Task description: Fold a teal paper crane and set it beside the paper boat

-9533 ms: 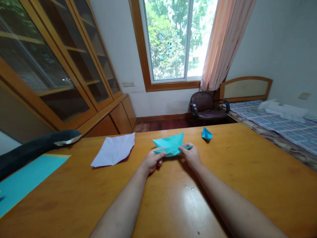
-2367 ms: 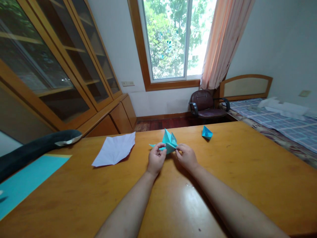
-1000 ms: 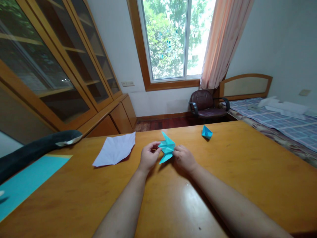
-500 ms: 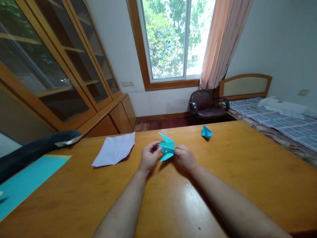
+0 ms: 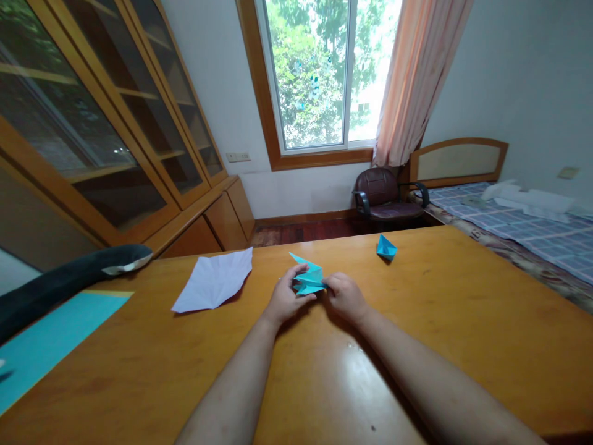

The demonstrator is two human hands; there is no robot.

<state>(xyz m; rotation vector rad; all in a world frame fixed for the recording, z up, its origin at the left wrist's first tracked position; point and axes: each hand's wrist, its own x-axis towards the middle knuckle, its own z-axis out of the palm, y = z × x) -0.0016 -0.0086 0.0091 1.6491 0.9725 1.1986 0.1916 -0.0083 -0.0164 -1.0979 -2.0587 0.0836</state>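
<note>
Two bare forearms reach up from the bottom of the frame and meet just above its centre, where both hands pinch a folded piece of blue paper held low over a glossy wooden surface. The left hand comes in from the lower left, wrist bent slightly inward, thumb raised against the near side of the paper and fingers curled shut on its left part. The right hand arrives from the lower right, knuckles up, fingertips closed on the paper's right end; the two hands sit just beside each other with the paper between them. One pointed flap of the paper sticks out toward the upper left, above the left thumb. To the left of the hands lies a creased white sheet, flat on the surface and well apart from them. A small blue folded shape stands near the far edge, up and to the right of the hands. A flat blue sheet covers the surface at the frame's lower left, beside a dark cushion. Behind the surface stand a brown armchair and a window.
</note>
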